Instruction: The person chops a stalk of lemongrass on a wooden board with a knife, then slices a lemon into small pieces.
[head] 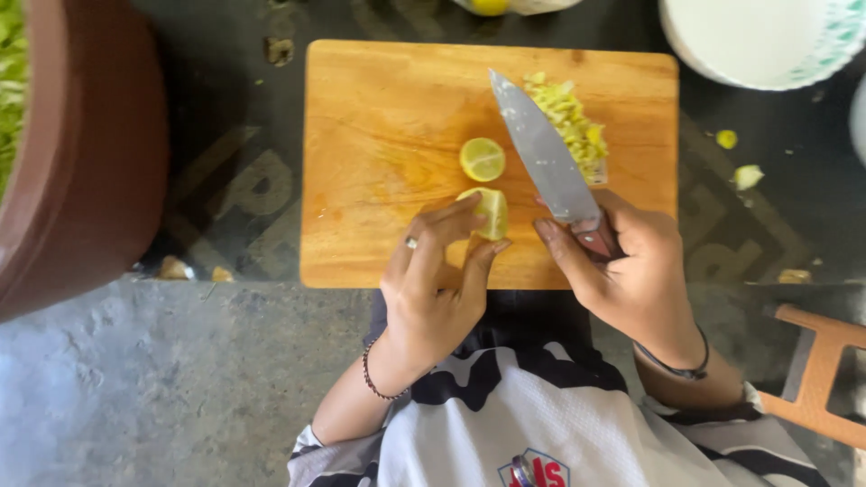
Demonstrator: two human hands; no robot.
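Observation:
A wooden cutting board (379, 117) lies on a dark surface. My left hand (433, 280) pinches a lime half (492, 212) near the board's front edge. A second lime half (482, 159) rests cut face up just beyond it. My right hand (627, 266) grips the reddish handle of a large knife (541, 153), whose blade points away across the board. A pile of chopped yellow-green bits (573, 122) lies to the right of the blade.
A big brown bowl (99, 153) with green leaves stands at the left. A white bowl (749, 41) sits at the back right. Scraps (747, 176) lie on the dark surface at right. An orange wooden frame (816, 379) is at the lower right.

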